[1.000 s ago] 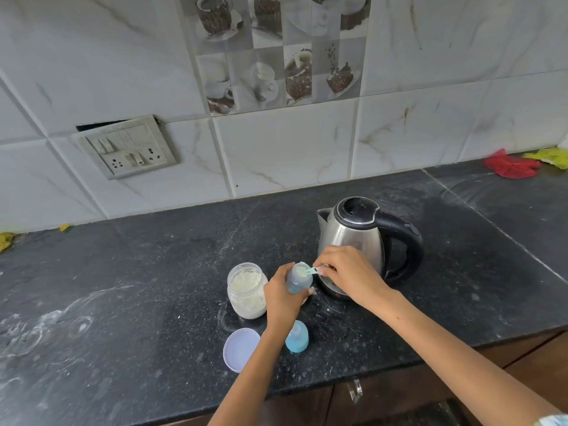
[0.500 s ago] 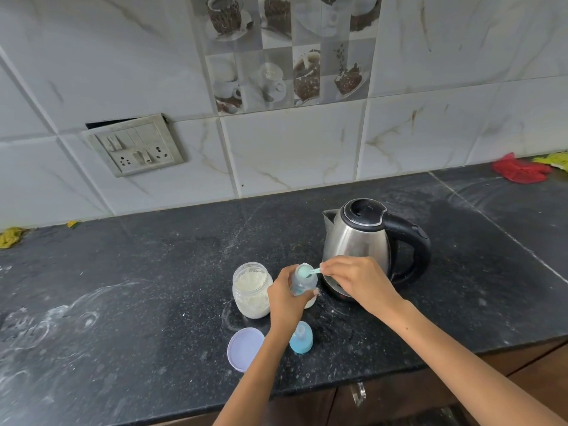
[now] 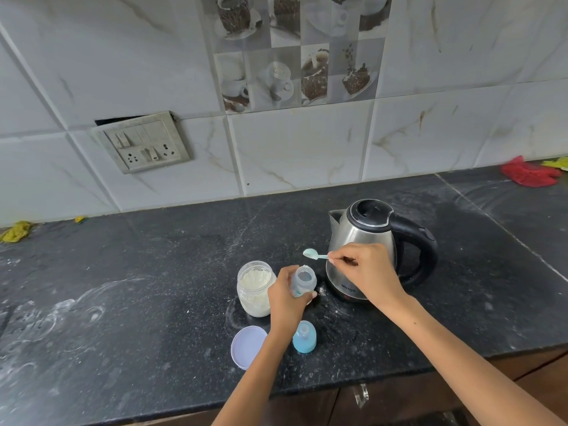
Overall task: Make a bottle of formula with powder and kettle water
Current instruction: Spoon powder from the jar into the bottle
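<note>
My left hand grips a small clear baby bottle standing open on the black counter. My right hand pinches the handle of a pale green scoop, held level just above and behind the bottle's mouth. An open glass jar of white powder stands left of the bottle. A steel kettle with a black lid and handle sits right behind my right hand. The bottle's blue cap with teat stands near the counter's front.
A round white jar lid lies flat beside the blue cap. Some powder is spilled by the kettle base. A red cloth lies far right, yellow scraps far left. A switch plate is on the tiled wall.
My right hand has lifted the scoop off the bottle's mouth, up and to the right. My left hand keeps holding the bottle in the same place.
</note>
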